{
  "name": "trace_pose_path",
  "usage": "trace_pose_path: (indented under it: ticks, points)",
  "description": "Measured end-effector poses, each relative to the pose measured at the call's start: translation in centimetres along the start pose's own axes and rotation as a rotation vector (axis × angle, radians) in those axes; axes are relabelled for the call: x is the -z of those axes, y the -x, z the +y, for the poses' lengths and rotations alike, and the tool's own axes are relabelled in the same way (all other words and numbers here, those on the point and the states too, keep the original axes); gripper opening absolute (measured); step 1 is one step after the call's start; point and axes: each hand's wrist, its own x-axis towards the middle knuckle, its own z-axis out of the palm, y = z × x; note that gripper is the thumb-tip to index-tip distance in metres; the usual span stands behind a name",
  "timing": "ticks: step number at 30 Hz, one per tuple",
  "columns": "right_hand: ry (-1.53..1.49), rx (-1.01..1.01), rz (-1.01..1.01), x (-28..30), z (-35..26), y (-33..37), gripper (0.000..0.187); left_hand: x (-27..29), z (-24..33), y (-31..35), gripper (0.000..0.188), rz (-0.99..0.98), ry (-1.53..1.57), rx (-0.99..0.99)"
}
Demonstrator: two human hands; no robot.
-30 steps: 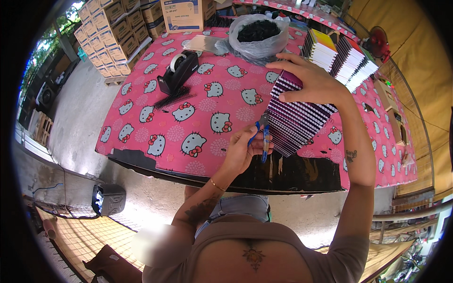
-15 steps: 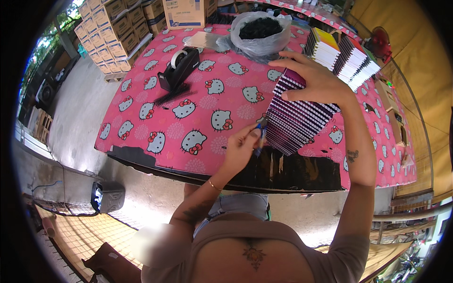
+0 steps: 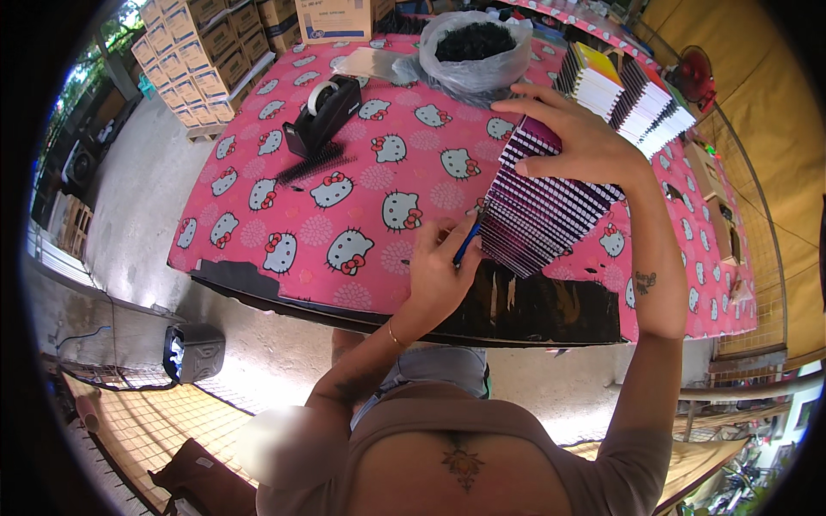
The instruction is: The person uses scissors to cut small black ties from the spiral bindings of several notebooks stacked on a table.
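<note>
Blue-handled pliers [image 3: 467,242] held in the left hand [image 3: 443,271], fingers curled round the handles; tips at the left edge of the purple notebook stack [image 3: 551,211]. Right hand [image 3: 585,146] spread wide, thumb and fingers apart, over the stack's far part. Stack lies on the pink tablecloth [image 3: 370,196], rows of binding coils facing up. Left of the stack: loose black coils [image 3: 314,165], with a black tape dispenser [image 3: 320,125] just beside them. Beyond the stack: plastic bag [image 3: 477,82] of black material; to its far right, notebook piles [image 3: 595,90]. Far left, well apart: cardboard boxes [image 3: 200,69].
</note>
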Motion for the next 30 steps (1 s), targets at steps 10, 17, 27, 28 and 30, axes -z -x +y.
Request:
trace_pose_path:
  ticks: [10,17,27,28,30]
  points:
    - [-0.011,-0.004,0.001,-0.1,0.1,-0.1,0.073,-0.4,-1.8,0.1,0.033,-0.149,1.060,0.681]
    - [0.012,-0.005,0.000,0.0,0.0,0.0,0.072,0.1,-0.4,-0.2,0.034,-0.057,0.029,0.054]
    - [0.003,0.005,0.007,-0.1,0.2,0.0,0.072,-0.5,-1.4,0.4,0.036,-0.135,0.954,0.722]
    - [0.000,0.006,0.006,-0.1,0.2,0.0,0.072,-0.5,-1.4,0.3,0.035,-0.143,0.910,0.711]
    - [-0.002,0.003,0.010,-0.1,0.1,0.1,0.072,-0.3,-1.1,0.2,0.034,-0.053,0.409,0.379]
